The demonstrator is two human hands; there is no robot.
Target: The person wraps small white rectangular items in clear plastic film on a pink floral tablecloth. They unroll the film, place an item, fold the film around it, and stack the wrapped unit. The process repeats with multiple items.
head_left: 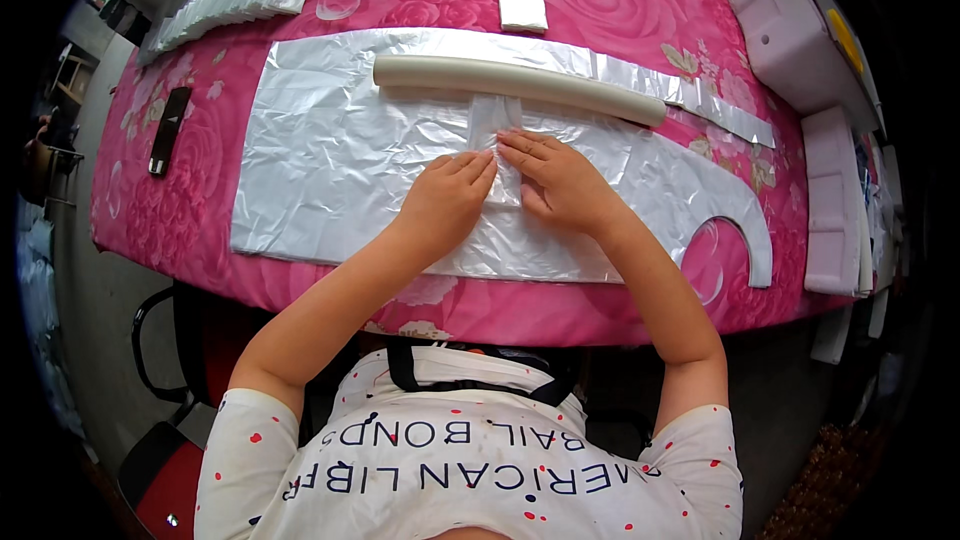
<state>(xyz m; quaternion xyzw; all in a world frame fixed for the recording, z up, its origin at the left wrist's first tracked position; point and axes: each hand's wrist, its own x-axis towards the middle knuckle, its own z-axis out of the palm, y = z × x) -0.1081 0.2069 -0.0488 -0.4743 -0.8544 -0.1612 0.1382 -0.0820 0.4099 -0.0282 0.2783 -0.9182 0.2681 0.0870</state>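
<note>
Your L hand (445,198) & R hand (565,180) rest fingers-out, unclamped, on folded film (493,116) atop plastic sheet (320,160), near side of pale tube (520,78); prob light, limp, slippery, so hold via side folds.

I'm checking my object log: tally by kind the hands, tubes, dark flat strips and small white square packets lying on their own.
Hands: 2 (left hand and right hand, both on white plastic)
Pale tube: 1
Dark flat strip: 1
Lone white packet: 1
Total: 5
</note>
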